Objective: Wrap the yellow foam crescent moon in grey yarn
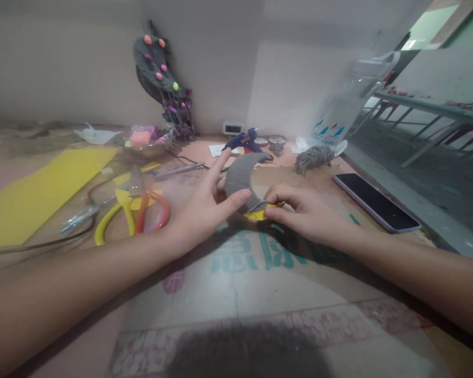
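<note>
A grey crescent-shaped piece (239,176) with yellow (256,214) showing along its lower edge is held up between my hands over the table. My left hand (207,205) grips its left side, thumb across the front and fingers partly hidden behind. At the crescent's lower right tip, my right hand (289,207) is closed in a pinch on the tip and the yellow edge. Just behind the piece lies a blue hot glue gun (242,140). Scissors (132,210) with yellow and red handles rest left of my left hand.
A yellow sheet (43,191) covers the far left. A phone (374,202), a grey yarn ball (314,159) and a clear bottle (335,113) stand at the right. Against the wall is a dark crescent decoration (152,68) with coloured pompoms. Cords cross the left side.
</note>
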`<state>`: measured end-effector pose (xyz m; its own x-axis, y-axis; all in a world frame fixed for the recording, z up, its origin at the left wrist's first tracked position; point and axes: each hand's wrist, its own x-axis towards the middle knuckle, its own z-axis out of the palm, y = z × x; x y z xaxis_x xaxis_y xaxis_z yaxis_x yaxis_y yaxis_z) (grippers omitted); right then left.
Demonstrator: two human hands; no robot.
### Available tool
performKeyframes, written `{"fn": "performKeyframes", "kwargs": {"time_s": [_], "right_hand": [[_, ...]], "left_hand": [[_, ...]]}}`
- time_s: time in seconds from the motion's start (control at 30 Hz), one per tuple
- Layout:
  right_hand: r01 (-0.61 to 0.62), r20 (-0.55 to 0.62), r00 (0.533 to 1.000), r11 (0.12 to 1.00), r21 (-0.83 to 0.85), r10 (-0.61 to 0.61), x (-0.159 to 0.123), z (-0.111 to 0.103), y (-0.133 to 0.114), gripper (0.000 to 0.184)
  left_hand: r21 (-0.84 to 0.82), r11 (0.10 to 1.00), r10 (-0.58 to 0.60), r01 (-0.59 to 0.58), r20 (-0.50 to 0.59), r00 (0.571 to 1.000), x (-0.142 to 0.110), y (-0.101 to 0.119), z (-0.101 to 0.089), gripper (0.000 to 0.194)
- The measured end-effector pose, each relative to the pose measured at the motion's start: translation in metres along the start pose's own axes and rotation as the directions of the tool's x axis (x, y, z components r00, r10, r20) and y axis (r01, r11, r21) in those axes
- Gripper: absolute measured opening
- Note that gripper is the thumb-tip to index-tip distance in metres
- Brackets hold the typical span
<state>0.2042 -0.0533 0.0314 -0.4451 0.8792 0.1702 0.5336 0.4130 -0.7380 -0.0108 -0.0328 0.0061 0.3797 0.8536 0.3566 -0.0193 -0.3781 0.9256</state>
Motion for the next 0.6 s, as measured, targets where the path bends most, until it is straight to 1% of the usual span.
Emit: {"fn": "performKeyframes", "kwargs": {"time_s": [0.03, 0.07, 0.1, 0.17, 0.2, 0.23, 0.27, 0.3, 0.33, 0.37, 0.4, 0.43, 0.47, 0.5, 0.53, 0.6], "right_hand": [[0.013, 0.013, 1.0, 1.0, -0.021, -0.012, 0.001, -0.002, 0.001, 0.017], [0.015, 0.002, 1.0, 1.0, -0.027, -0.015, 0.002, -0.004, 0.002, 0.017], [0.013, -0.04, 0.999, 1.0, -0.027, -0.014, 0.004, -0.008, 0.004, 0.017], [0.009, -0.194, 0.981, 0.999, -0.05, -0.018, 0.012, -0.018, 0.01, 0.021], [0.025, -0.271, 0.961, 0.996, -0.09, -0.049, 0.017, -0.024, 0.014, 0.024], [0.04, -0.302, 0.949, 0.983, -0.179, -0.093, 0.024, -0.029, 0.018, 0.024], [0.061, -0.269, 0.953, 0.956, -0.288, -0.141, 0.031, -0.033, 0.023, 0.024], [0.115, -0.177, 0.966, 0.922, -0.37, -0.191, 0.04, -0.035, 0.027, 0.024], [0.199, -0.079, 0.964, 0.884, -0.422, -0.255, 0.049, -0.035, 0.031, 0.028], [0.295, 0.05, 0.951, 0.841, -0.453, -0.306, 0.059, -0.033, 0.035, 0.037], [0.373, 0.151, 0.927, 0.806, -0.459, -0.343, 0.069, -0.029, 0.038, 0.048], [0.431, 0.211, 0.902, 0.786, -0.443, -0.376, 0.08, -0.024, 0.04, 0.056], [0.456, 0.242, 0.89, 0.774, -0.439, -0.387, 0.091, -0.019, 0.042, 0.056], [0.45, 0.246, 0.893, 0.77, -0.452, -0.377, 0.101, -0.013, 0.044, 0.05], [0.438, 0.253, 0.898, 0.768, -0.467, -0.359, 0.111, -0.007, 0.046, 0.041], [0.445, 0.306, 0.892, 0.76, -0.474, -0.332, 0.127, 0.001, 0.048, 0.029]], "left_hand": [[-0.013, 0.998, -0.065, 0.065, 0.013, 0.998, 0.004, 0.0, -0.001, 0.073], [-0.021, 0.993, -0.114, 0.115, 0.039, 0.993, 0.006, 0.0, -0.001, 0.067], [-0.029, 0.989, -0.146, 0.148, 0.061, 0.987, 0.008, 0.0, -0.001, 0.061], [-0.063, 0.983, -0.169, 0.175, 0.093, 0.981, 0.009, -0.001, 0.0, 0.055], [-0.08, 0.98, -0.173, 0.182, 0.101, 0.98, 0.009, -0.002, 0.001, 0.056], [-0.099, 0.978, -0.17, 0.184, 0.129, 0.977, 0.007, -0.003, 0.003, 0.058], [-0.099, 0.978, -0.168, 0.186, 0.169, 0.971, 0.005, -0.005, 0.004, 0.059], [-0.079, 0.981, -0.158, 0.177, 0.206, 0.966, 0.004, -0.006, 0.005, 0.06], [-0.067, 0.983, -0.151, 0.168, 0.216, 0.965, 0.002, -0.007, 0.006, 0.058], [-0.051, 0.986, -0.145, 0.159, 0.211, 0.967, 0.001, -0.007, 0.007, 0.057], [-0.038, 0.986, -0.15, 0.16, 0.198, 0.969, 0.0, -0.007, 0.007, 0.055], [-0.03, 0.984, -0.168, 0.176, 0.181, 0.969, 0.0, -0.006, 0.006, 0.054], [-0.026, 0.979, -0.196, 0.203, 0.169, 0.966, 0.0, -0.004, 0.006, 0.052], [-0.028, 0.97, -0.232, 0.24, 0.164, 0.959, 0.001, -0.002, 0.005, 0.051], [-0.035, 0.961, -0.267, 0.276, 0.165, 0.95, 0.002, -0.001, 0.004, 0.05], [-0.07, 0.945, -0.306, 0.321, 0.168, 0.937, 0.004, 0.002, 0.002, 0.049]]}}
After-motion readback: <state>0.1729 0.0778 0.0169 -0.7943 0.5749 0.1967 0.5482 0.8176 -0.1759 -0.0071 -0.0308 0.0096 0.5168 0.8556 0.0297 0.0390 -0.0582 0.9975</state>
